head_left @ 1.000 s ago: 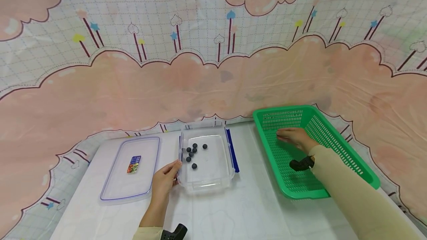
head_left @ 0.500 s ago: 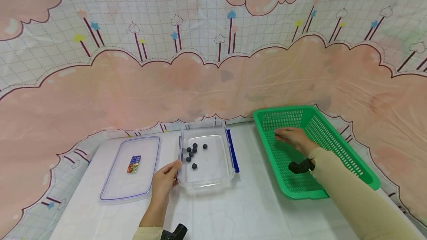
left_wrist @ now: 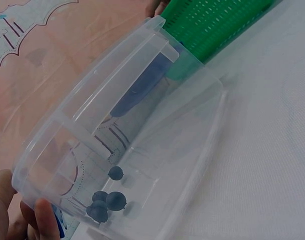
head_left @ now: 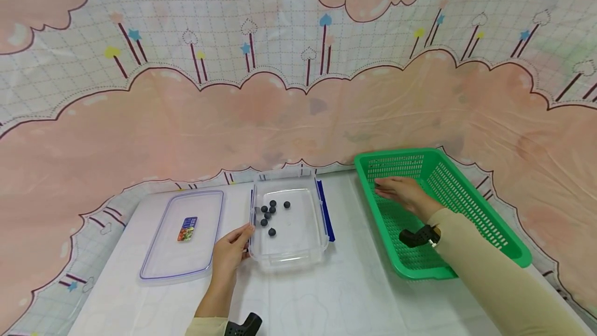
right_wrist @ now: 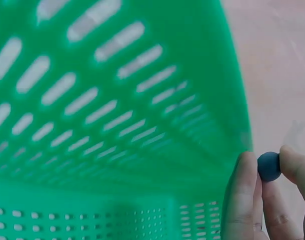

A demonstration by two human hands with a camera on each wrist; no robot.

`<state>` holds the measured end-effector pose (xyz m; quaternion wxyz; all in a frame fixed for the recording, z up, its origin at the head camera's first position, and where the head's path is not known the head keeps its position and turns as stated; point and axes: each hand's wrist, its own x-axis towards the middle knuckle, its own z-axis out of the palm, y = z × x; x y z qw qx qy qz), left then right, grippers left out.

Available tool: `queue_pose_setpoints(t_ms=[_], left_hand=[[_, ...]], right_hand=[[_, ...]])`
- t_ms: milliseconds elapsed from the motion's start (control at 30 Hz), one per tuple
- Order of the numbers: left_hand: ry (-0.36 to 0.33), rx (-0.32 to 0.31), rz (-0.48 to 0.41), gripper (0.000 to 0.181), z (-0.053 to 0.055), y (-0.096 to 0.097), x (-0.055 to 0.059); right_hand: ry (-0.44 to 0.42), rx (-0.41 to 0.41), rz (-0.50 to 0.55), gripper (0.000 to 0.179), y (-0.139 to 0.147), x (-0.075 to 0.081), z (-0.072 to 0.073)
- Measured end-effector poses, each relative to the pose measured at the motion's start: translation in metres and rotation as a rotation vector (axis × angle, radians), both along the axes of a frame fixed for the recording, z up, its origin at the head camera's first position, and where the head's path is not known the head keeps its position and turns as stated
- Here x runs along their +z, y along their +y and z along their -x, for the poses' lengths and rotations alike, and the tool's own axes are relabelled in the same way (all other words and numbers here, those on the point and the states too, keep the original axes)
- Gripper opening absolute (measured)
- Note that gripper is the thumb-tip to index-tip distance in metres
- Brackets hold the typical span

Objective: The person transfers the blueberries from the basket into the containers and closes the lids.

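Observation:
My left hand (head_left: 230, 248) grips the left side of a clear plastic food container (head_left: 298, 235), thumb at the rim. Several blueberries (head_left: 272, 232) lie on its floor, mostly toward the left; the left wrist view shows some of these blueberries (left_wrist: 116, 201) through the clear wall. Over the green plastic basket (head_left: 429, 274), my right hand (head_left: 406, 194) is near the basket's left side. In the right wrist view, its thumb and fingers pinch one blueberry (right_wrist: 269, 166). That berry is hidden in the head view.
A clear lid (head_left: 160, 258) with a blue rim lies left of the container, bearing a colourful label (head_left: 187, 229). A blue latch flap (head_left: 325, 211) hangs out on the container's right side. A patterned cloth (head_left: 280, 118) rises behind the white table (head_left: 345, 294).
My right hand has shifted left within the basket, toward its left rim. The left hand, the container and the berries in it stay where they were.

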<state>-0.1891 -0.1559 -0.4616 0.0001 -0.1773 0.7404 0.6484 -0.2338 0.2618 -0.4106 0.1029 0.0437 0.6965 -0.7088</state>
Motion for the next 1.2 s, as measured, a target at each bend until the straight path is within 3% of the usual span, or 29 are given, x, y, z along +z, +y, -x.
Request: queue_pose_setpoints(t_ms=[133,300,400,700,933,1200], left_hand=[[0.002,0.002,0.001,0.045,0.0,0.0,0.0],[-0.011,-0.006,0.01,0.046,0.0,0.0,0.002],[-0.017,-0.009,0.012,0.046,0.0,0.0,0.003],[-0.015,-0.012,0.012,0.046,0.001,-0.001,0.001],[-0.016,-0.011,0.021,0.044,0.001,0.0,0.002],[-0.013,-0.01,0.017,0.045,-0.001,0.0,0.004]], right_hand=[[-0.012,0.003,0.069,0.055,-0.005,0.003,0.0],[-0.019,0.002,0.156,0.03,-0.012,0.008,0.0],[-0.018,0.011,0.178,0.024,-0.016,0.012,-0.002],[-0.014,0.059,0.127,0.056,-0.031,0.019,-0.001],[-0.039,0.086,0.02,0.055,-0.042,0.022,0.002],[-0.063,0.103,0.11,0.048,-0.056,0.025,0.005]])
